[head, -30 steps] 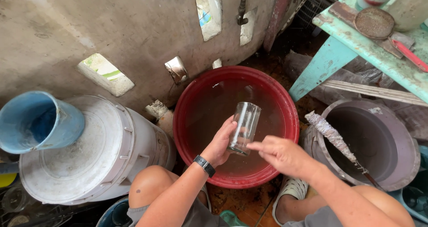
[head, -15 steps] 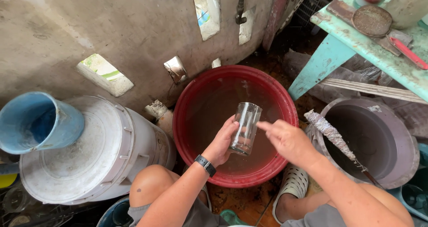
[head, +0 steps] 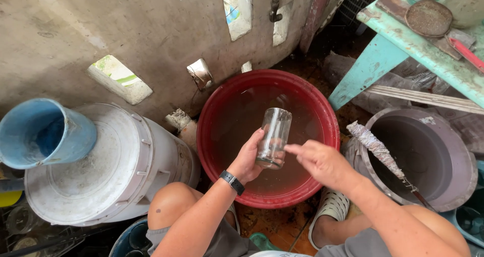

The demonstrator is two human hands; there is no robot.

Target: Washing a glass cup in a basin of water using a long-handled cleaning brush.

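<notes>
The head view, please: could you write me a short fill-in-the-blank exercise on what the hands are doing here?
1. The left hand holds a clear drinking ____ by its lower end.
2. The glass is held over a round ____ basin of water.
3. A small blue bucket rests on the lid of a ____ drum.
4. The right hand is ____, fingers pointing at the glass.

Missing words: glass; red; white; empty
</notes>
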